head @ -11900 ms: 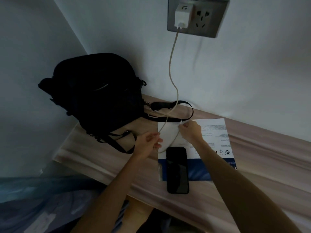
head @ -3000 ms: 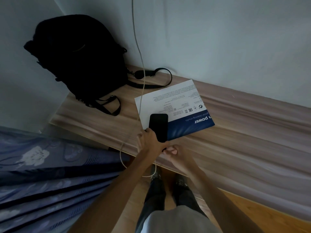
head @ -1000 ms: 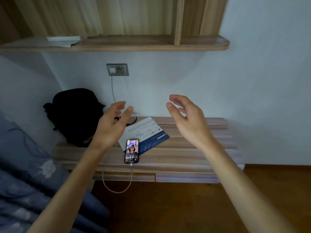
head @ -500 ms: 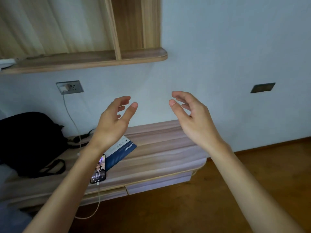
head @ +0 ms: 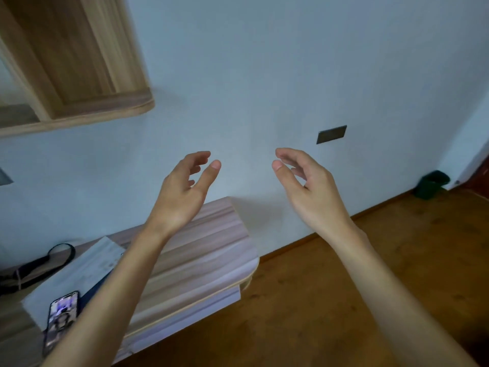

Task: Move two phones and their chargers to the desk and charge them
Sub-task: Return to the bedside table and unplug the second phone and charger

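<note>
A phone with its screen lit lies on a white and blue box at the left end of the wooden desk, partly hidden by my left forearm. Its cable and charger are out of view. My left hand and my right hand are raised side by side in front of the wall, well above the desk's right end. Both hold nothing, fingers apart and slightly curled. No second phone shows.
A black strap lies on the desk at the far left. A wooden wall shelf hangs at the upper left. A dark wall plate sits right of my hands, a dark green bin stands in the far corner, and wooden floor spreads to the right.
The view has swung to the right: the desk, phone and shelf slid left, the bag and socket left the frame, and the bin came into sight. Both hands stay raised and empty.
</note>
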`<state>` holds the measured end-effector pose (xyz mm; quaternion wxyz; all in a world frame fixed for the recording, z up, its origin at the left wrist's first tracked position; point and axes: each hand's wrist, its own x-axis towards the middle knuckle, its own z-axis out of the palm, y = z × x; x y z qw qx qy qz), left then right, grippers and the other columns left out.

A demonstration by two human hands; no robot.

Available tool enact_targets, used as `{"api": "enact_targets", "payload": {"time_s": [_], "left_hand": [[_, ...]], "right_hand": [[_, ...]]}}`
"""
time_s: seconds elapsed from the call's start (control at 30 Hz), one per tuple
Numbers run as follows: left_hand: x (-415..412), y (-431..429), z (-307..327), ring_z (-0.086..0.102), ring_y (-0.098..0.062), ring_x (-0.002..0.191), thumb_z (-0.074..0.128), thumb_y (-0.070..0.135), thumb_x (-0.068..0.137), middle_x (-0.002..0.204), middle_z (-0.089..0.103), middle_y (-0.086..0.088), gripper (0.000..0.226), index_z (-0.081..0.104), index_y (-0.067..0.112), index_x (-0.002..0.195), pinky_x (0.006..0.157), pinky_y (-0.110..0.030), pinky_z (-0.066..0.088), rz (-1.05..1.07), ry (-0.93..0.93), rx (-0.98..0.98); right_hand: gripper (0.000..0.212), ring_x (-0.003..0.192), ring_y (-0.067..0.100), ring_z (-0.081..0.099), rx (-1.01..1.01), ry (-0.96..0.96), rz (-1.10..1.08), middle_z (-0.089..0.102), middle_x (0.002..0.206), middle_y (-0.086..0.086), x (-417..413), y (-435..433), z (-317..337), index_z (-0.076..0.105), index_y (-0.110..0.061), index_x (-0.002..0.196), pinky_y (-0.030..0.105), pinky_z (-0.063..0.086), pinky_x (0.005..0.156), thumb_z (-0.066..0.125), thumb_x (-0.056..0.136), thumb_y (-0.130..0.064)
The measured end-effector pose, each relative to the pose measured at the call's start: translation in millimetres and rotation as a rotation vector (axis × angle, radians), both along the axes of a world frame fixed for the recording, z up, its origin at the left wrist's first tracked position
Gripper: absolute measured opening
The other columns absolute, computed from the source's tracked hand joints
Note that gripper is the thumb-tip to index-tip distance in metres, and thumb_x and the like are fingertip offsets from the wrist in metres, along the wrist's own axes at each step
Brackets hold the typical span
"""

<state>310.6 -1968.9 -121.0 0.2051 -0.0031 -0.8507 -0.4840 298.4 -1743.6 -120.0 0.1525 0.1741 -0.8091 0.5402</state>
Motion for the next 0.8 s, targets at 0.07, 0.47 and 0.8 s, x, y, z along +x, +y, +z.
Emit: {"api": "enact_targets", "payload": {"time_s": [0.07,0.47,0.8], "left_hand": [[-17.1,27.3,0.5,0.054,-0.005,0.125,0.054,0.049,0.097,0.133,0.06,0.012,0.042,0.057,0.029,0.134,0.103,-0.029,0.043,-0.039,-0.002,0.002],[-128.8,196.5,-6.6,0.052,-0.007,0.129,0.051,0.05,0.098,0.139,0.057,0.011,0.045,0.055,0.029,0.137,0.105,-0.029,0.042,-0.371,-0.018,-0.068],[-242.6,313.0,-4.2,0.049,-0.007,0.132,0.048,0.049,0.099,0.144,0.053,0.011,0.046,0.052,0.028,0.14,0.106,-0.028,0.04,-0.621,-0.015,-0.076]], "right_hand": [[0.037,0.121,-0.002,0.053,0.005,-0.006,-0.046,0.061,0.132,-0.012,-7.2,28.3,-0.9,0.058,-0.021,0.134,0.008,0.038,0.101,0.054,0.1,-0.036],[0.043,0.125,0.003,0.05,0.037,-0.067,-0.418,0.053,0.139,-0.019,-52.1,181.4,-16.7,0.05,-0.034,0.139,0.013,0.04,0.094,0.045,0.1,-0.05],[0.044,0.127,0.001,0.05,0.058,-0.047,-0.671,0.056,0.139,-0.017,-121.8,280.9,-14.5,0.051,-0.031,0.14,0.033,0.047,0.106,0.043,0.101,-0.05]]}}
